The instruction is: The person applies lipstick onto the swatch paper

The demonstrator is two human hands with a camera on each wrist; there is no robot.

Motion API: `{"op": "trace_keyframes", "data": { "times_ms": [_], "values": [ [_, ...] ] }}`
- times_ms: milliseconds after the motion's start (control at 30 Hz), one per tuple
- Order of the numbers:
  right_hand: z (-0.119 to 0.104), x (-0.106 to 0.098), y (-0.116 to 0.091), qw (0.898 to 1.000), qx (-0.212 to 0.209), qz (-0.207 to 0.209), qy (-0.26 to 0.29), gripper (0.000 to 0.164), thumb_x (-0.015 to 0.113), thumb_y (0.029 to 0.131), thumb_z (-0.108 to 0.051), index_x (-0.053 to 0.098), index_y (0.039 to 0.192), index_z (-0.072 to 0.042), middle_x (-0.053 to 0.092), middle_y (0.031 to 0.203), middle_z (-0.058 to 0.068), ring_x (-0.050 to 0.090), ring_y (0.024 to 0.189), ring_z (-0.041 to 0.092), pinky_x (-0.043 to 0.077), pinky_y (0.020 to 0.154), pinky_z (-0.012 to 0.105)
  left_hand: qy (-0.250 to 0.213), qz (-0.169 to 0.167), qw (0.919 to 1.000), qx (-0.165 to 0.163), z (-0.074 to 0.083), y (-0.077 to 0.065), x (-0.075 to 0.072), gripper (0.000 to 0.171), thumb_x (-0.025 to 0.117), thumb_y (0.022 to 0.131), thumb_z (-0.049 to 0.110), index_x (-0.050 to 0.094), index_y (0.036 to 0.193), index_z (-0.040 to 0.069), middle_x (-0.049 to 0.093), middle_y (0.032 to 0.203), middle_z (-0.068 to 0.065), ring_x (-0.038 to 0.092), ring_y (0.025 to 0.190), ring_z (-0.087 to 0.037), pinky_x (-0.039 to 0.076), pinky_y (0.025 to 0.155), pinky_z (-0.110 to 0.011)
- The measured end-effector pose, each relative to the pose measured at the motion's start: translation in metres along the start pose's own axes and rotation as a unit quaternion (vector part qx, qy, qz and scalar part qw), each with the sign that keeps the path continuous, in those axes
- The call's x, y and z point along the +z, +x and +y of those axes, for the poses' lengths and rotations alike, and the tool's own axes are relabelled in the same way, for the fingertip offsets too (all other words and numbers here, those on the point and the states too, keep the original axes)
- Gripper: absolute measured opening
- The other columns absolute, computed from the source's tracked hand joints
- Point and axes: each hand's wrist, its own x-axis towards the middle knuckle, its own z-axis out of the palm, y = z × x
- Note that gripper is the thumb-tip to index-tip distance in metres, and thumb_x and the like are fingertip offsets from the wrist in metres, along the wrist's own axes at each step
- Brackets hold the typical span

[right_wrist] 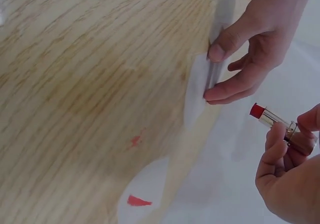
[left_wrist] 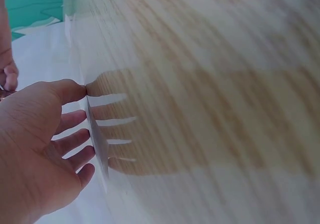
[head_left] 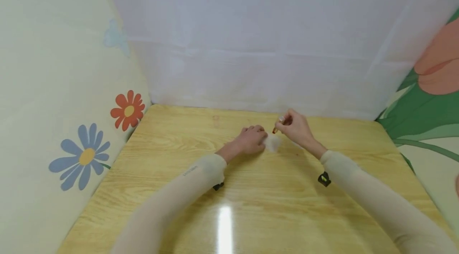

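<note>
A lipstick (right_wrist: 270,116) with a red tip and a shiny metallic tube is pinched between the thumb and fingers of my right hand (head_left: 297,129). Its red end points down and to the left in the head view, close over a small white paper (head_left: 273,142). My left hand (head_left: 252,140) rests on that paper at its left side, thumb and fingertips (left_wrist: 74,90) spread along it and pressing it to the table. A second white piece (right_wrist: 150,179), bearing a red mark (right_wrist: 138,201), lies nearer the right wrist camera.
The wood-grain table (head_left: 179,134) shows a red smear (right_wrist: 135,140) between the two white pieces. A white cloth backdrop (head_left: 251,67) rises at its far edge. Flower-patterned walls stand at both sides, and a bright light reflection (head_left: 225,226) shows on the near tabletop.
</note>
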Motion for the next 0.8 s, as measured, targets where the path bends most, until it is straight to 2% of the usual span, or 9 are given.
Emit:
{"op": "trace_keyframes", "data": {
  "times_ms": [233,400,600,800],
  "values": [
    [0.015,0.012,0.003,0.999,0.033,-0.007,0.019,0.014,0.071,0.089,-0.008,0.059,0.093,-0.004,0.067,0.089,0.012,0.064,0.075,0.023,0.054,0.061,0.029,-0.017,0.002,0.9998,-0.003,0.004,-0.001,-0.001,0.049,0.059,0.103,0.034,0.054,0.146,0.009,0.044,0.15,-0.011,0.042,0.135,-0.032,0.034,0.107,-0.054],
    [0.018,0.02,0.006,0.998,0.06,-0.012,0.017,0.015,0.071,0.088,-0.009,0.057,0.091,-0.003,0.067,0.089,0.013,0.064,0.075,0.023,0.054,0.061,0.028,-0.03,0.008,0.9994,-0.014,0.005,-0.003,-0.001,0.053,0.062,0.101,0.033,0.053,0.146,0.005,0.044,0.15,-0.012,0.041,0.136,-0.032,0.035,0.106,-0.052],
    [0.019,0.026,0.009,0.996,0.09,-0.024,0.016,0.018,0.07,0.089,-0.011,0.054,0.09,-0.003,0.066,0.093,0.016,0.065,0.077,0.024,0.057,0.063,0.029,-0.029,0.006,0.9995,-0.014,0.003,-0.005,-0.002,0.055,0.062,0.101,0.035,0.053,0.146,0.006,0.043,0.151,-0.01,0.04,0.137,-0.031,0.035,0.106,-0.052],
    [0.021,0.032,0.014,0.995,0.097,-0.034,0.011,0.022,0.072,0.09,-0.013,0.052,0.09,-0.003,0.065,0.095,0.016,0.066,0.078,0.025,0.057,0.065,0.029,-0.032,0.002,0.9994,-0.016,0.002,-0.005,-0.003,0.056,0.062,0.101,0.036,0.053,0.147,0.006,0.042,0.151,-0.01,0.039,0.138,-0.03,0.034,0.107,-0.052]
  ]
}}
